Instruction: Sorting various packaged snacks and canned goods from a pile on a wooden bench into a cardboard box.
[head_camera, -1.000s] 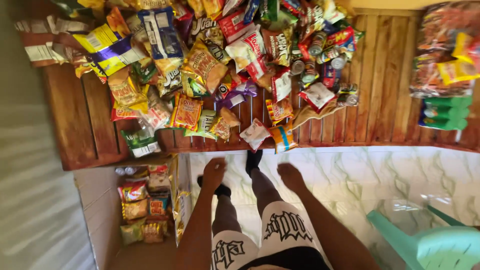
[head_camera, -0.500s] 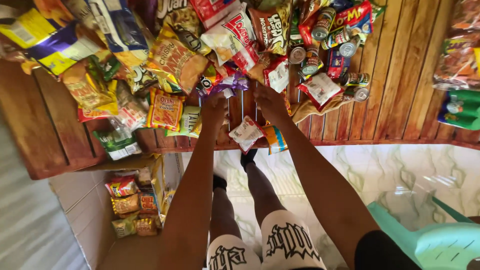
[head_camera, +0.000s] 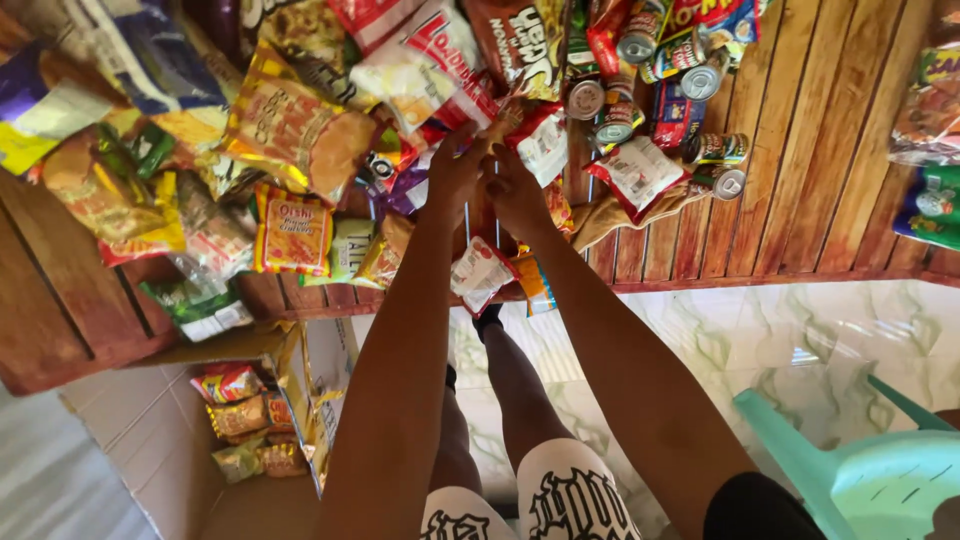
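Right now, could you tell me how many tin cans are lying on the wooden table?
About 7 tin cans, clustered at the table's upper middle, right of the hands: four near the top, three lower beside a red-and-white packet. Others may be hidden under packets.

Both hands, left hand (head_camera: 455, 170) and right hand (head_camera: 515, 190), meet over a red-and-white snack packet (head_camera: 540, 140) on the wooden bench (head_camera: 800, 180), fingers touching it. Snack bags (head_camera: 300, 130) piled at 10 o'clock, tin cans (head_camera: 700, 85) at 1 o'clock, green plastic chair (head_camera: 860, 470) at 4 o'clock, open carton of snacks (head_camera: 250, 420) at 8 o'clock on the floor.
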